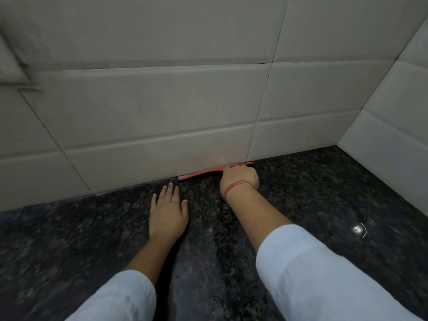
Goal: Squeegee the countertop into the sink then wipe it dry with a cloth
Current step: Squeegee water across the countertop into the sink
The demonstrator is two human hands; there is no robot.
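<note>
Tiled wall (143,107) blocks ahead; countertop (324,193) open rightward.

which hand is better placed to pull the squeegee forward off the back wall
Right. The right hand is already closed around the red squeegee, whose blade sits where the countertop meets the tiled wall. The left hand lies flat and open on the counter beside it, holding nothing.

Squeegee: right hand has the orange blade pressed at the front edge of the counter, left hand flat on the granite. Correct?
Not quite. The head view shows the right hand holding the orange squeegee at the back of the countertop, against the tiled wall. The left hand does lie flat on the granite.
</note>
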